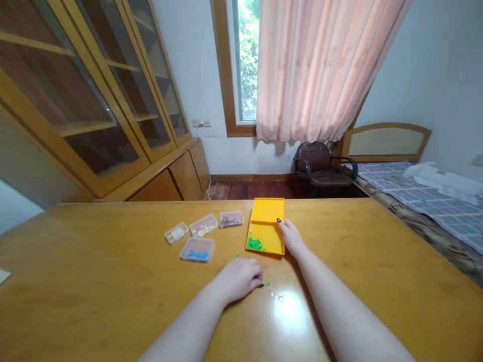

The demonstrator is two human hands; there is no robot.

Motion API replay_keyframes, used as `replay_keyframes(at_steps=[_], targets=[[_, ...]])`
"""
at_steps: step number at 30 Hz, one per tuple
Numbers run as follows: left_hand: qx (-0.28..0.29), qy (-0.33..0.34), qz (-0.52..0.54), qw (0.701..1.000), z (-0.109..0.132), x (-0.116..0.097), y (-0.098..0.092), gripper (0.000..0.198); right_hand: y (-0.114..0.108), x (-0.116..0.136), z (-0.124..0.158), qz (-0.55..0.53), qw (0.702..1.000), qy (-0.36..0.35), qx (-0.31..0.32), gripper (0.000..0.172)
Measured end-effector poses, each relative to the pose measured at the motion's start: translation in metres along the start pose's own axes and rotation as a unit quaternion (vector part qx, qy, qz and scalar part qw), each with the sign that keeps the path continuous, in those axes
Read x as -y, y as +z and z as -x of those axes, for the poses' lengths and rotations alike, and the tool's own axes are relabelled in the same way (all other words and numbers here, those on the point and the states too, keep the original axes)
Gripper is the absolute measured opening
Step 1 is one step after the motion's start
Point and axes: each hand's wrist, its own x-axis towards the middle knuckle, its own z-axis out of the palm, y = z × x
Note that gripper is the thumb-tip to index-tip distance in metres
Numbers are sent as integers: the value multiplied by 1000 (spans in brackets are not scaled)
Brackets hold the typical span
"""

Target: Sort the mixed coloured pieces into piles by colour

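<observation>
**Head view.** We take the tray [268,229] as our landmark.

- **Room and furniture.**
  - Largest is the table [113,271], which carries the tray and fills the lower half of the view.
  - Far left of the tray, behind the table, stands the cabinet [94,100] with glass doors.
  - Straight beyond the tray hangs the curtain [317,70], with the window [247,60] showing at its left edge.
  - Far right of the tray we see the bed [422,196].
  - Beyond the tray, between bed and curtain, is the chair [320,168].
- **Tray.** It is yellow and shallow and lies flat on the table.
- **Hands.**
  - The right hand [292,240] lies along the tray's right rim, touching it, with one dark-nailed fingertip on the rim. We cannot tell whether it is clamped on the rim or merely rests against it.
  - The left hand [239,279] sits on the table just in front of the tray, fingers curled together with their tips down. We cannot tell whether they pinch anything.
- **Boxes.** Left of the tray lie four clear boxes [196,249], apart from both hands. One holds blue bits, one dark bits and two pale bits.
- **Beads.** The beads [255,244], green, form a small heap in the tray's near left corner. A few loose beads [267,284] lie on the table in front of the tray, just beside the left hand's fingertips.
</observation>
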Motion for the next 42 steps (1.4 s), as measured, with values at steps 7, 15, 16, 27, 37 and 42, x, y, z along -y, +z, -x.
replay_keyframes(at_steps=[7, 15, 16, 27, 37, 42], targets=[[-24, 42, 14, 999, 1, -5, -2, 23, -2, 0, 1, 5, 1000, -3, 1, 42], [-21, 75, -32, 996, -5, -11, 11, 14, -2, -1, 0, 1, 1000, -2, -7, 42], [-21, 77, -35, 996, -5, -11, 11, 13, -1, 0, 0, 4, 1000, -3, -10, 42], [-35, 38, -90, 995, -8, -8, 12, 17, -1, 0, 1, 3, 1000, -8, -3, 42], [-64, -73, -136, 986, -12, -4, 12, 20, -4, -6, -4, -4, 1000, 1, 8, 43], [-80, -81, -116, 987, -12, 0, 13, 21, -5, -6, -4, -11, 1000, 5, 17, 43]])
